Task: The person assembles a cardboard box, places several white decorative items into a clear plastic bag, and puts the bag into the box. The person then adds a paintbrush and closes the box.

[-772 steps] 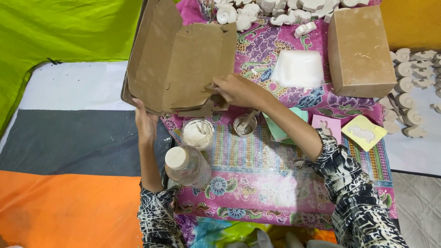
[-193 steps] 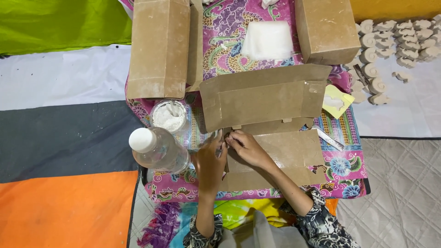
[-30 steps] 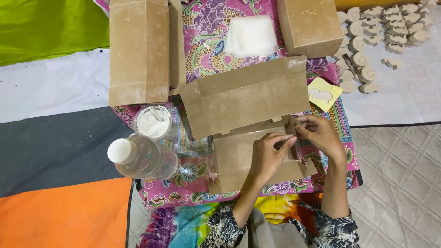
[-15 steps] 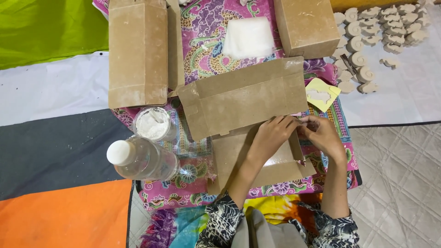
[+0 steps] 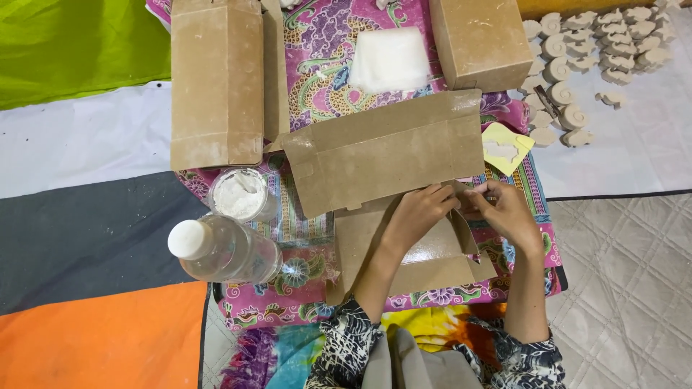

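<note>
On patterned cloth (image 5: 317, 43), both hands (image 5: 418, 212) (image 5: 504, 209) folding cardboard box (image 5: 389, 158)

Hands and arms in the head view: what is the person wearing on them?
Both hands are bare, left hand and right hand, with no gloves, rings or watch showing. The forearms are uncovered; sleeves in a black-and-white pattern are pushed up near the elbows.

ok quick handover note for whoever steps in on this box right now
Left hand: fingers pressed on the right side of the open brown cardboard box.
Right hand: pinching the box's right side flap, next to the left.
Box lies on the patterned cloth, lid flap raised behind the hands.
Done: two closed boxes, one far left, one far right.
Left: this box's right corner is not yet folded; it is open.
</note>
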